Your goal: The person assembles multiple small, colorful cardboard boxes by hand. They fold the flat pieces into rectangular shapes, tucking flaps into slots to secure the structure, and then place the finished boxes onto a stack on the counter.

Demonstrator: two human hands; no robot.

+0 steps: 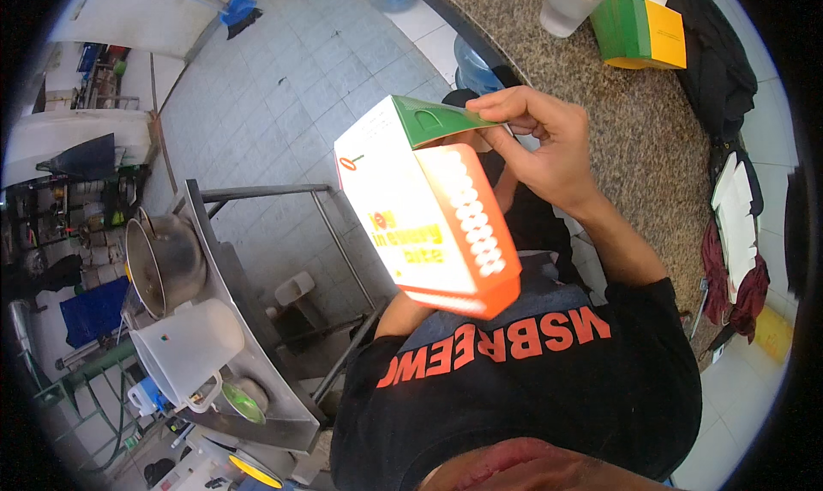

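A cardboard food box, white with an orange side and a green top flap, is tilted in the air in front of my chest. My right hand is closed on the flap's right end, pinching it between thumb and fingers. From the lower left my left forearm passes behind the box. Most of my left hand is hidden there, so I cannot tell how its fingers lie. Part of the box's interior shows dark beneath the flap.
To the right runs a speckled stone counter with a green and yellow carton and a frosted plastic cup. At left, a metal table bears a large pot and a translucent pitcher. A blue dustpan lies on the tiled floor.
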